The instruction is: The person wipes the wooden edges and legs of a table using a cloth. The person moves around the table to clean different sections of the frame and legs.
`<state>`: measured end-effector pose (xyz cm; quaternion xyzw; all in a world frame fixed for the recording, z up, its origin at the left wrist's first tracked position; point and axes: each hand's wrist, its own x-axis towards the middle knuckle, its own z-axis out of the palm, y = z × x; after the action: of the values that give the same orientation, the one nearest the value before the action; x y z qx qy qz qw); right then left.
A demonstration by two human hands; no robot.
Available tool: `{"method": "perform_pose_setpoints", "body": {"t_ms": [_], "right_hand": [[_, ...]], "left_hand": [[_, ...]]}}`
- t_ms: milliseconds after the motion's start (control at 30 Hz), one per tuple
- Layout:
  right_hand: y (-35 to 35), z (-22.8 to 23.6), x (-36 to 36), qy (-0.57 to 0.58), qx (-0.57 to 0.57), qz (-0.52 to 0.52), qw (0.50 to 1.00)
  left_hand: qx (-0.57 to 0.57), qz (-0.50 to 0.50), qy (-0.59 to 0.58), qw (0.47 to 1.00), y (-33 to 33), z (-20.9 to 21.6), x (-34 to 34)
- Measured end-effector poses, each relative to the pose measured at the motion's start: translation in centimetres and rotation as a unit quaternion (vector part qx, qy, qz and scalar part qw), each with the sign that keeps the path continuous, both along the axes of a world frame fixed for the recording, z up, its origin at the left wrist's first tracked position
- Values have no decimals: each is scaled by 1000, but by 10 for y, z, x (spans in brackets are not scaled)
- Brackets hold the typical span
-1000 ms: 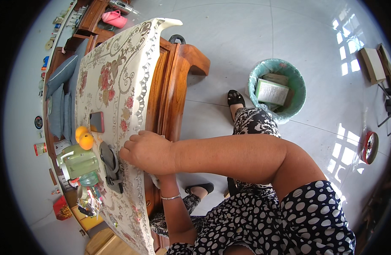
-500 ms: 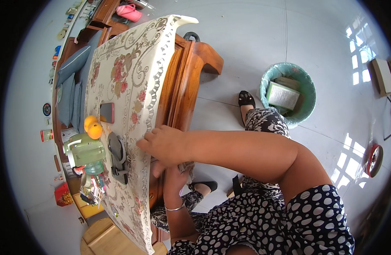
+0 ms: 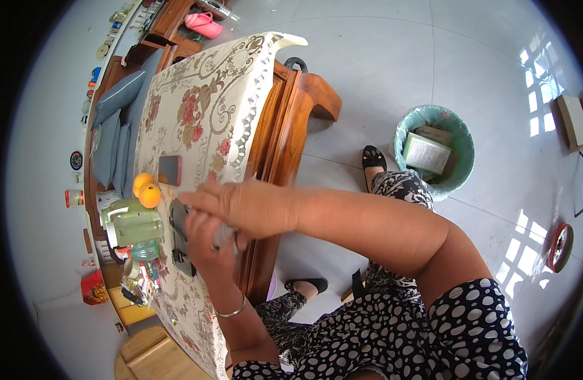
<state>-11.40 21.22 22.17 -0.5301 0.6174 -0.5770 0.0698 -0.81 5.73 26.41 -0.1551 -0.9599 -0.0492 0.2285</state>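
Over the near edge of the cloth-covered table, my two hands are close together and blurred by motion. My left hand [image 3: 209, 247], with a silver bangle at its wrist, has its fingers curled round a small grey, cloth-like piece [image 3: 224, 235]. Above it, my right hand [image 3: 238, 206] reaches across with its fingers stretched toward the left; its thumb points down beside the grey piece. Just beyond the hands a dark grey object [image 3: 182, 259] with a curved edge lies on the table, partly covered by my left fingers. Its kind cannot be made out.
On the flowered tablecloth [image 3: 206, 139] are a phone [image 3: 170, 170], two oranges [image 3: 149, 196], a green jug [image 3: 136, 227] and clutter. A lined green bin [image 3: 467, 158] holds a box on the floor. A sofa with blue cushions [image 3: 120, 98] stands beyond; a wooden stool [image 3: 146, 354] is lower left.
My left hand has risen from beside the table's edge to over the tabletop, bringing the grey piece up. My right hand has shifted slightly left. The view has moved a little.
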Motion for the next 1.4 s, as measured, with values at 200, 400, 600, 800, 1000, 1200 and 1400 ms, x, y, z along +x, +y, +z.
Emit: {"method": "perform_pose_setpoints", "body": {"t_ms": [200,400,600,800,1000,1200,1400], "right_hand": [[12,0,-56,-38,-138,-277,950],[33,-29,-136,-418,-413,-370,719],[18,-141,-159,-582,-334,-523,525],[-3,-145,-187,-573,-299,-544,535],[-60,-126,-189,-325,-176,-577,728],[-35,-160,-188,-240,16,-579,779],[10,-175,-220,-282,173,-545,771]], "left_hand": [[261,127,94,952,-21,-4,-77],[-126,21,-60,990,-29,-33,-117],[-73,17,-80,994,-43,-56,-128],[-67,14,-71,995,-40,-61,-133],[-76,24,-111,991,-35,-53,-132],[-76,-9,-119,990,-41,-50,-128],[-93,-8,-110,990,-40,-50,-133]]}}
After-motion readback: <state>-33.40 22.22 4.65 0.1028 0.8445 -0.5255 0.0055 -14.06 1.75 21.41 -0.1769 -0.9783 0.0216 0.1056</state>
